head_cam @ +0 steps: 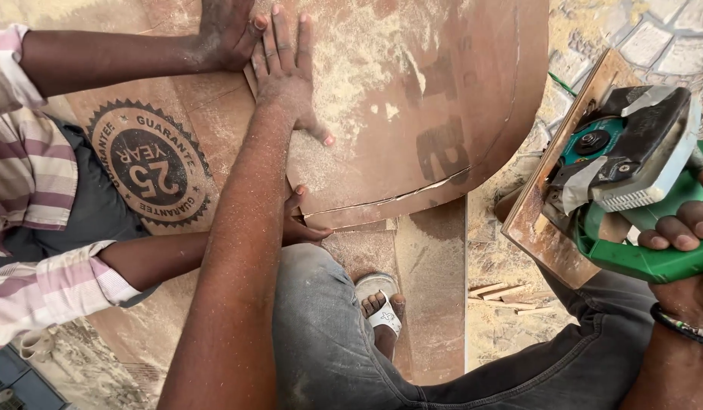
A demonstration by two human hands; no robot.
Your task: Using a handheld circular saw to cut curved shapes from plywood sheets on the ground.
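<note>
My left hand lies flat, fingers spread, on a dusty brown plywood piece with a curved cut edge. My right hand grips the green handle of a circular saw, held off to the right of the board, with a wooden plate under it. A co-worker in a striped shirt has one hand pressed on the board beside mine. The co-worker's other hand grips the board's near edge at the cut line.
A lower plywood sheet with a round printed seal lies under the cut piece. My foot in a white sandal rests on it. Sawdust covers the boards. Thin wood slivers lie on the ground, and stone paving shows at top right.
</note>
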